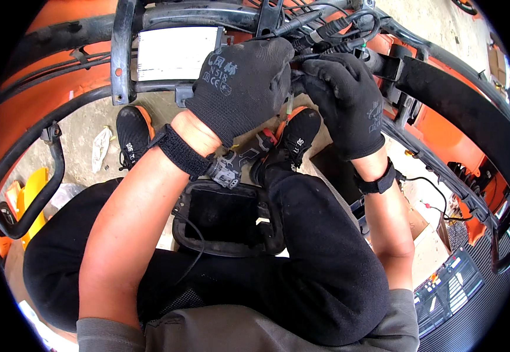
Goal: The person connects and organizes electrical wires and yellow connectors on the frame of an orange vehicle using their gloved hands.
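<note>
Gripping: left hand [240,85] and right hand [343,100], both in black knit gloves, are closed together on the black wiring bundle [325,32] at far centre, against the dark metal frame [123,53], apparently to steady it.
Frame: tubular, painted, orange body panels [37,100] behind.
Near: black plastic tray-shaped cover [225,220] rests between the knees.
Floor: rough concrete [84,126].

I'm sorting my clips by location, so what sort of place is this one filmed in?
Most likely a vehicle repair workshop. Both gloved hands, left hand and right hand, work at a bundle of black cables on an orange-panelled black metal frame, over a bare concrete floor.
</note>
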`<state>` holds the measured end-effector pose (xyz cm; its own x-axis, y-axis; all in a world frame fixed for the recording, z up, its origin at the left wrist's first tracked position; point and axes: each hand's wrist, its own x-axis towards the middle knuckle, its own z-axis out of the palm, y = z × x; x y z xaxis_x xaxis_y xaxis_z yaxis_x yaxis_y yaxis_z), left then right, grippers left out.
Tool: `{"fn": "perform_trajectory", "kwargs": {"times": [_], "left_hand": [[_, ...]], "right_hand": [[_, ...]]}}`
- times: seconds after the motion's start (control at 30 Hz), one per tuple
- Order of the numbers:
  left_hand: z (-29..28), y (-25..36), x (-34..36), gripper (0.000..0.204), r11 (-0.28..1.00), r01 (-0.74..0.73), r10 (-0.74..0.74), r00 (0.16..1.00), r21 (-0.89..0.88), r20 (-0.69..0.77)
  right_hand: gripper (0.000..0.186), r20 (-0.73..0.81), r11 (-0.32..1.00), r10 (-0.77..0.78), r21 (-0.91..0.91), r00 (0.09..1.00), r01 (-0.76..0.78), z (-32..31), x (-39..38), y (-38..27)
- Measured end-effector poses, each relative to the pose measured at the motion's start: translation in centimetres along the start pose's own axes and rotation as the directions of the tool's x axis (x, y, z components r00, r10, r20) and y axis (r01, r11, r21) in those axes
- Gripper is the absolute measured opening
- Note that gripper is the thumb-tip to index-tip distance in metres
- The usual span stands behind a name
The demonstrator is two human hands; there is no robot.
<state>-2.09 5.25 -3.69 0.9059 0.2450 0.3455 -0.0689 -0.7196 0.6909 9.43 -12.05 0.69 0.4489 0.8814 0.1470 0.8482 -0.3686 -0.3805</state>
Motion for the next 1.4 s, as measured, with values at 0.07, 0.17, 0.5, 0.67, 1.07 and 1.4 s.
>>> {"fn": "perform_trajectory", "kwargs": {"times": [0.07, 0.17, 0.5, 0.67, 1.07, 1.4], "left_hand": [[-0.3, 0.3, 0.2, 0.016, 0.999, 0.032, -0.032, 0.999, 0.003, 0.041], [-0.3, 0.6, 0.4, 0.016, 0.999, 0.01, -0.011, 0.999, 0.032, 0.037], [-1.1, 6.0, -1.3, 0.025, 0.996, 0.034, -0.021, 0.988, -0.086, 0.153], [-4.8, 12.5, -2.3, 0.018, 0.967, -0.203, 0.062, 0.778, 0.156, 0.626], [-19.0, 13.8, 0.6, 0.047, 0.915, -0.069, -0.167, 0.831, 0.397, 0.531], [-18.3, 12.4, -0.6, 0.044, 0.976, -0.029, -0.146, 0.648, 0.216, 0.748]], "right_hand": [[0.029, -0.058, 1.0, -0.015, -0.018, 0.998, 0.014, 0.3, 0.2, -0.2], [0.027, -0.083, 0.996, -0.02, -0.09, 0.996, 0.012, 0.6, 0.9, -0.6], [0.017, -0.233, 0.711, 0.547, 0.636, 0.804, -0.3, -1.7, -1.7, -0.6], [0.017, -0.088, 0.588, 0.609, 0.718, 0.789, -0.374, -1.3, -2.0, -0.2], [0.014, -0.242, 0.767, 0.503, 0.567, 0.83, -0.3, 1.5, -2.6, 0.4], [0.014, -0.349, 0.764, 0.538, 0.588, 0.767, -0.268, 3.1, -3.0, 0.8]]}}
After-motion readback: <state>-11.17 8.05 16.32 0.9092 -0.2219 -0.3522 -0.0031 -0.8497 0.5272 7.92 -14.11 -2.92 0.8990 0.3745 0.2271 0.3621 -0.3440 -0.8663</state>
